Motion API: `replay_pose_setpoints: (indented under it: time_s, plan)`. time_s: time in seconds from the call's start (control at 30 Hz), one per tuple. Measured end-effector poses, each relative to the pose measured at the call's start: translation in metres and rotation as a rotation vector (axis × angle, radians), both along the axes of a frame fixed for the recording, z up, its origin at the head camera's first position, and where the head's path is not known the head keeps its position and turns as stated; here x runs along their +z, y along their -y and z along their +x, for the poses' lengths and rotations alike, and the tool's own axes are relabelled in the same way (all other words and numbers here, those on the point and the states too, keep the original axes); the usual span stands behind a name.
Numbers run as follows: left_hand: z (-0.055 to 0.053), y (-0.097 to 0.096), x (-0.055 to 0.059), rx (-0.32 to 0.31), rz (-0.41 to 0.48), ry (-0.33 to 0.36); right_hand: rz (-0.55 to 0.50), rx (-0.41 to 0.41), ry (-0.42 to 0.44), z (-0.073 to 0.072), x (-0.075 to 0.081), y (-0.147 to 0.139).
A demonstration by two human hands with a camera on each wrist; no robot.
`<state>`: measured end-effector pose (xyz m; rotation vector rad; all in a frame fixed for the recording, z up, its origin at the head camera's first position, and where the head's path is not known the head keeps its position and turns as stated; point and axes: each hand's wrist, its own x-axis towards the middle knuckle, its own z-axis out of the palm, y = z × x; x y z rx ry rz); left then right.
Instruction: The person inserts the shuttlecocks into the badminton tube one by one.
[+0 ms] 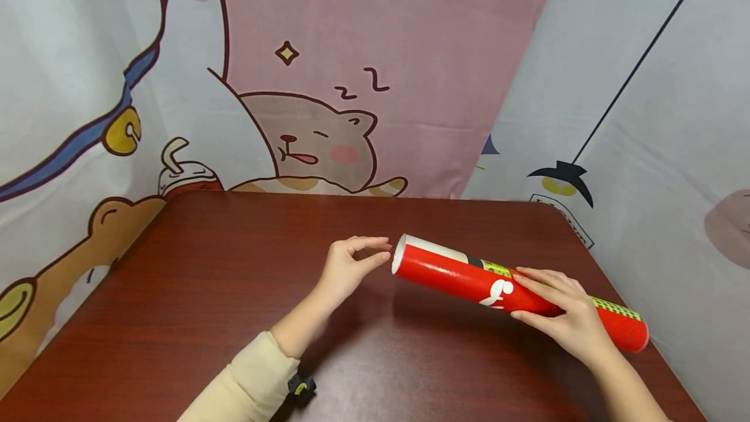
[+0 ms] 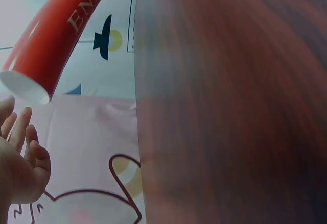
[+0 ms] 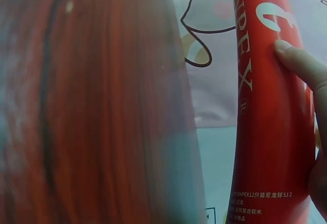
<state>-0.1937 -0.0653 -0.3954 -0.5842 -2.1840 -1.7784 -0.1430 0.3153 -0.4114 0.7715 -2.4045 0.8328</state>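
My right hand (image 1: 565, 311) grips a long red shuttlecock tube (image 1: 445, 272) around its body, thumb on the near side and fingers over the top. The tube is tilted, its white round left end (image 1: 399, 254) higher than its right end, above the table. White "ENPEX" lettering (image 3: 244, 45) and a white emblem (image 3: 273, 17) show on it in the right wrist view. Just left of the white end, my left hand (image 1: 348, 269) holds nothing, its thumb and fingers loosely bent with a gap between them. The left wrist view shows those fingers (image 2: 23, 127) just below the tube's end.
A dark reddish-brown wooden table (image 1: 234, 279) lies under both hands. Cartoon-printed cloth (image 1: 410, 51) hangs behind it and along its sides. A small black object (image 1: 301, 386) shows beside the left sleeve (image 1: 252, 373).
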Motion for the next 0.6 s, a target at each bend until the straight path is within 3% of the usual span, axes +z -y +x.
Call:
replay_pose_setpoints:
  time_s: [0.3,0.6]
  plan:
    - [0.018,0.043,0.023,0.005,-0.005,0.021,0.034,-0.075,-0.054,-0.009,-0.002,0.001]
    - [0.02,0.085,0.02,0.077,-0.065,0.045,0.098,-0.193,0.018,-0.02,-0.01,0.002]
